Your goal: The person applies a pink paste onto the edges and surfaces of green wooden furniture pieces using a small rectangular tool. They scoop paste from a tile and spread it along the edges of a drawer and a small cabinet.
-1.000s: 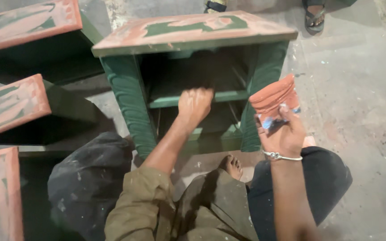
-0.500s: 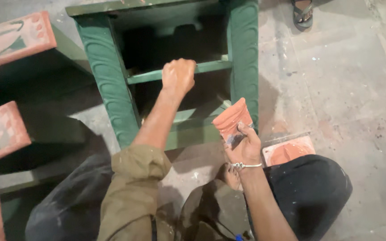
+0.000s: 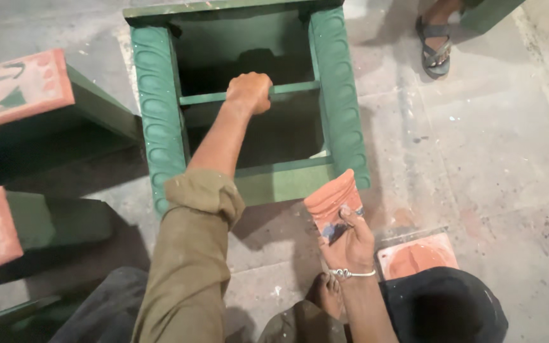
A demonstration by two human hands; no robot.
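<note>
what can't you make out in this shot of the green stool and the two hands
Head view, the only one:
- Green stool: its top is cut off by the upper edge; the inside is in shadow.
- Left hand: its fingers curl round the crossbar, so their tips are hidden.
- Orange pad in the right hand: its kind is unclear; the thumb covers part.
- Sandalled foot: the person is cut off above.

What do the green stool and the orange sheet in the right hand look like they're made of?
Stool: probably wood, matte green paint; carved scalloped legs, square rails. Sheet: likely sandpaper or stiff paper, orange, dusty, curling, in the right hand. Left hand grips a rail.
</note>
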